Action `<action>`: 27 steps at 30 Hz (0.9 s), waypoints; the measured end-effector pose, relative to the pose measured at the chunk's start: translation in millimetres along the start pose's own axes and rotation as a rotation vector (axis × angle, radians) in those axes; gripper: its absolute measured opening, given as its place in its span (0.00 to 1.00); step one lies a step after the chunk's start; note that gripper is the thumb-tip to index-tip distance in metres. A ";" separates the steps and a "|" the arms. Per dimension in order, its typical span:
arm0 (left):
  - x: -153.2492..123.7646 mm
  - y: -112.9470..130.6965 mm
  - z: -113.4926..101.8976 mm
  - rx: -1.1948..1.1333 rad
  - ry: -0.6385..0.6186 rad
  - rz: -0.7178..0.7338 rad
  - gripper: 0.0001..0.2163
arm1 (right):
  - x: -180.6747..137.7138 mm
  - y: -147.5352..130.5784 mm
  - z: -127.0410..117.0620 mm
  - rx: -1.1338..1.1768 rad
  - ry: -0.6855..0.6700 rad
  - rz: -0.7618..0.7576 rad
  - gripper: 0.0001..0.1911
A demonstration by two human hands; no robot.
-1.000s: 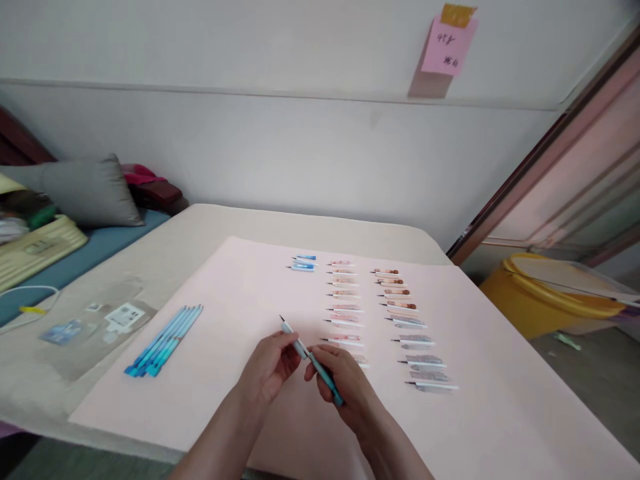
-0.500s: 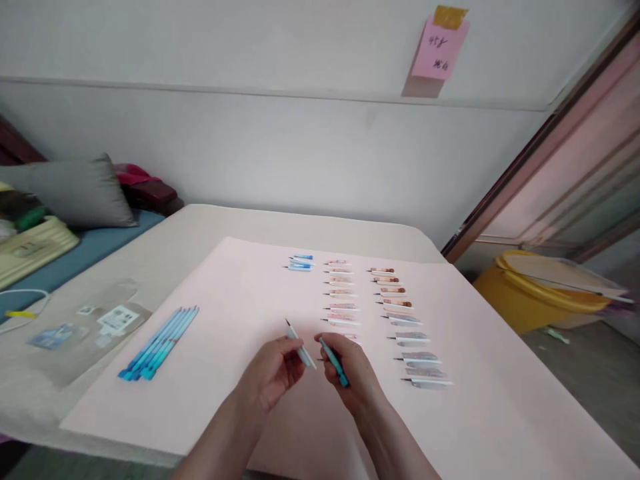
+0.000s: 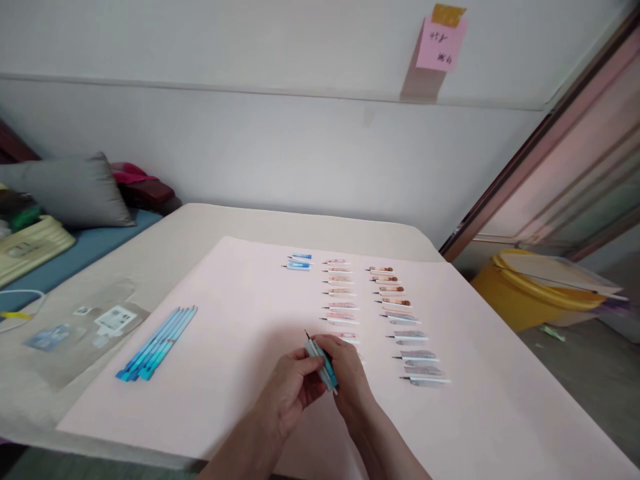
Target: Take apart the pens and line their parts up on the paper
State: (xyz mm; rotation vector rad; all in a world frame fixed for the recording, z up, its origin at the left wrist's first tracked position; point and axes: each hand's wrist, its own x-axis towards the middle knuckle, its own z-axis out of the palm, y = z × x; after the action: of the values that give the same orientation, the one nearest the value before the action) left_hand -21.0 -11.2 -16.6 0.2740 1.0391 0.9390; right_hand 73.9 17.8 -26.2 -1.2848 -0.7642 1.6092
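Note:
In front of me, above the paper, my two hands meet. My left hand (image 3: 299, 385) is closed, pinching a slim white pen refill (image 3: 314, 352) with a dark tip that points up and away. A pale piece lies against it, partly covered by the fingers. My right hand (image 3: 349, 367) is closed around a short teal-blue pen barrel (image 3: 330, 369) with a darker end, tilted alongside the refill. The two pieces look side by side; I cannot tell whether they touch. Some fingers of the right hand are hidden.
Rows of white refills with patterned pieces (image 3: 417, 357) lie right of my hands, and two blue sets (image 3: 299, 265) behind. Long blue pens (image 3: 159, 343) rest at left on the pink paper (image 3: 215, 413). Beyond are clear plastic bags (image 3: 85, 333) and a yellow bin (image 3: 530, 293).
My hands have come together. The left has moved right with the refill, bringing it beside the teal-blue barrel in my right hand. The laid-out rows look unchanged.

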 end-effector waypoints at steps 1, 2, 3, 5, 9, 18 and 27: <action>0.4 -0.1 -0.2 -0.004 -0.001 0.000 0.09 | 1.1 1.0 -0.5 -0.014 0.000 -0.006 0.07; 0.7 -0.1 -0.3 -0.005 -0.003 -0.002 0.09 | 2.1 1.9 -1.0 -0.028 -0.003 -0.012 0.07; 0.9 -0.1 -0.1 -0.005 -0.003 -0.002 0.09 | 2.8 2.7 -1.2 -0.043 -0.007 -0.017 0.07; 1.2 0.1 0.6 0.001 0.005 -0.009 0.09 | 3.2 3.7 -0.7 -0.077 -0.017 -0.019 0.07; 0.8 -0.1 1.9 0.012 0.032 0.000 0.07 | -1.0 0.8 2.7 -0.108 -0.046 -0.004 0.11; 6.4 13.1 -10.0 -0.166 0.114 0.150 0.05 | -5.4 -2.1 -4.7 0.139 -0.085 0.018 0.26; 11.8 23.4 -21.2 -0.283 0.211 0.300 0.04 | -5.9 6.6 3.7 -0.069 -0.128 -0.093 0.12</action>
State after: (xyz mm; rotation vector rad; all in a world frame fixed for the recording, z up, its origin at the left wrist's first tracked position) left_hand -48.9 7.2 -20.7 0.0963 1.0588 1.3950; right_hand 68.8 10.1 -28.6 -1.1856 -0.9526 1.6133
